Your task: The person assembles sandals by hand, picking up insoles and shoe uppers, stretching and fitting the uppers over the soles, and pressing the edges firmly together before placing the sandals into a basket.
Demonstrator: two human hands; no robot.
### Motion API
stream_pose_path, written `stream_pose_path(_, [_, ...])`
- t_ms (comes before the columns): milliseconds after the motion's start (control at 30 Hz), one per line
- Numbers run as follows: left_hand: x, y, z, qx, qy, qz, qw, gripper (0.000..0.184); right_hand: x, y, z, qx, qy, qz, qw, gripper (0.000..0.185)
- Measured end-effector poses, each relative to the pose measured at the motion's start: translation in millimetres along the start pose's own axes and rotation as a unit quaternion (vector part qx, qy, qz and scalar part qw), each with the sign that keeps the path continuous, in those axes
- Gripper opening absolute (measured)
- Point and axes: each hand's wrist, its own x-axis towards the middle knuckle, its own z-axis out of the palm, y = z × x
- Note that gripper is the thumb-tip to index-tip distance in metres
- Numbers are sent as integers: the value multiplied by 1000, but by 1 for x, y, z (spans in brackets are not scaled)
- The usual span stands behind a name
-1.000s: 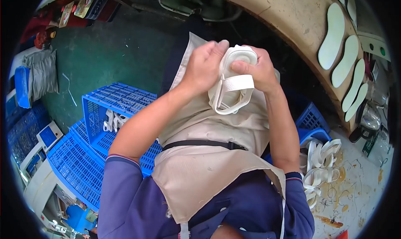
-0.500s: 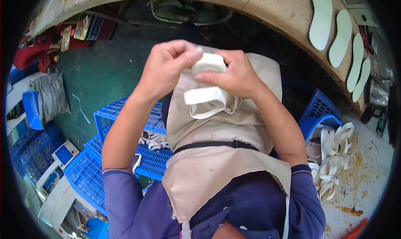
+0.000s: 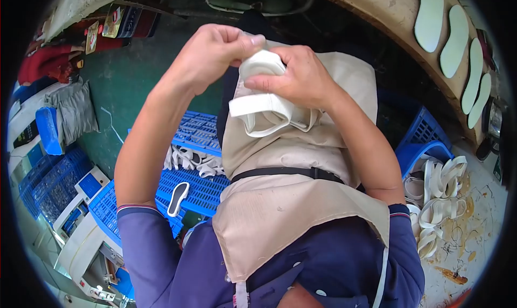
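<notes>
A white strappy sandal [image 3: 262,104] is held over my lap, its straps hanging toward my waist. My right hand [image 3: 305,76] is wrapped round it from the right, with the thumb lying across the insole. At the sandal's upper left edge, my left hand [image 3: 212,52] is closed, thumb against the bent fingers. Whatever its fingertips pinch is too small to make out. Beneath both hands spreads the beige apron [image 3: 301,141].
Pale insoles [image 3: 455,41] lie along the wooden bench [image 3: 377,17] at upper right. White sandals [image 3: 444,181] are piled at right beside a blue basket [image 3: 417,141]. Blue crates [image 3: 199,187] at left hold more sandals and a dark-soled one [image 3: 178,198].
The sandal has moved left and turned, and my left hand has drawn away to its upper left edge. The view has shifted, showing more of the crate at left.
</notes>
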Motion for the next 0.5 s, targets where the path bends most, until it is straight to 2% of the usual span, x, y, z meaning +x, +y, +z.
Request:
stream_pose_path(33, [5,-7,0,-19,18,-25,999,37,1,-1,1,11,-22,23,999,44])
stream_pose_path(133, [4,-23,0,-55,-7,-79,995,37,2,4,9,-34,-49,-9,998,48])
stream_pose_path(200, [-12,-16,4,-47,23,-78,996,35,1,-1,11,-57,-61,-3,997,53])
stream_pose_path(267, [-25,-15,2,38,54,-48,997,31,5,-4,12,-64,-66,-22,996,55])
stream_pose_path(300, [-30,-16,4,17,66,-52,996,31,5,-2,11,-96,-72,-34,992,50])
stream_pose_path(367, [-39,-33,-11,-23,67,-80,994,27,-1,19,-6,44,-113,-4,993,41])
stream_pose_path(400, [-41,-42,-10,-50,105,-75,990,28,-4,31,-14,113,-139,5,984,38])
stream_pose_path(467, [-48,-58,-8,-109,188,-68,974,29,-22,54,-26,135,-122,40,983,27])
stream_pose_path(500, [-49,-58,-4,-147,198,-71,967,26,-34,55,-27,128,-101,31,986,27])
